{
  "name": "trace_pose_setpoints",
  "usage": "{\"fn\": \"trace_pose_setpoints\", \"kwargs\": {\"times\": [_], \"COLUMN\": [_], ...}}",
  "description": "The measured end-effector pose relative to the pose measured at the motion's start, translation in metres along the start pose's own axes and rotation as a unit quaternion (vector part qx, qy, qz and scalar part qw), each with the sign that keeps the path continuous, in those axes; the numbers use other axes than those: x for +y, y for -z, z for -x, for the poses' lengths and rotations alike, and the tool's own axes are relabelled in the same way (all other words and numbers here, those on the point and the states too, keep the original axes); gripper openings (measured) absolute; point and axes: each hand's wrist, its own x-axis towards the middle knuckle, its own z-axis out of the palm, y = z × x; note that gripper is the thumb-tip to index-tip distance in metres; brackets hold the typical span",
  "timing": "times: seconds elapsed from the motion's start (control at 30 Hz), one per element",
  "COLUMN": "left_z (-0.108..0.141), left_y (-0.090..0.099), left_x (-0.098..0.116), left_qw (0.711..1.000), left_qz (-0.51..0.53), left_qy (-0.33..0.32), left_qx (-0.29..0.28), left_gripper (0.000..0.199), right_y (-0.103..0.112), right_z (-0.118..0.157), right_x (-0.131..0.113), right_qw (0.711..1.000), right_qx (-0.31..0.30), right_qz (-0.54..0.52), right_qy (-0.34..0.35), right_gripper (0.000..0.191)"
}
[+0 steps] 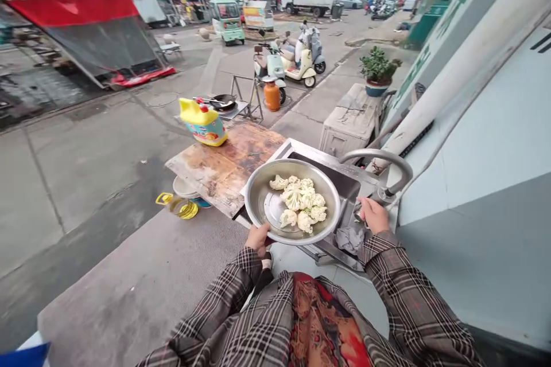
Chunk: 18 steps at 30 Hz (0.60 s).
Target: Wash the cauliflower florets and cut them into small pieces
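My left hand (258,238) grips the near left rim of a wide steel basin (262,183), thumb over the edge. Several pale cauliflower florets (297,198) lie inside it, mostly to the right of its bare, shiny bottom. The basin is held over the left part of a steel sink (346,183) and hides much of it. Beside the base of a curved faucet (383,155), my right hand (374,216) is closed around what looks like the faucet handle, mostly covered by the fingers. A crumpled grey cloth (349,238) lies just below that hand.
A stained wooden board (232,160) adjoins the sink, bearing a yellow jug (204,123). Beyond are a black wok (224,102) and an orange gas cylinder (271,96). An oil bottle (183,206) stands low at left. A wall (486,143) borders the right.
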Motion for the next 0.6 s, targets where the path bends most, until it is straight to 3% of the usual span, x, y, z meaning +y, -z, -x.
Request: {"fn": "trace_pose_setpoints", "kwargs": {"times": [0.2,0.47,0.6], "left_z": [-0.053,-0.111,-0.132], "left_y": [-0.027,-0.041,-0.043], "left_x": [0.022,0.045,0.053], "left_qw": [0.997,0.983,0.975], "left_qz": [-0.046,-0.097,-0.107], "left_qy": [0.012,0.025,0.025], "left_qx": [-0.069,-0.154,-0.195], "left_gripper": [0.044,0.040,0.039], "right_y": [0.000,-0.074,-0.094], "right_z": [0.029,0.067,0.072], "right_x": [-0.037,-0.070,-0.078], "right_qw": [0.999,0.995,0.993], "right_qx": [0.038,0.030,0.030], "right_qz": [-0.006,-0.023,-0.003], "right_qy": [-0.033,-0.092,-0.110], "right_gripper": [0.053,0.045,0.041]}}
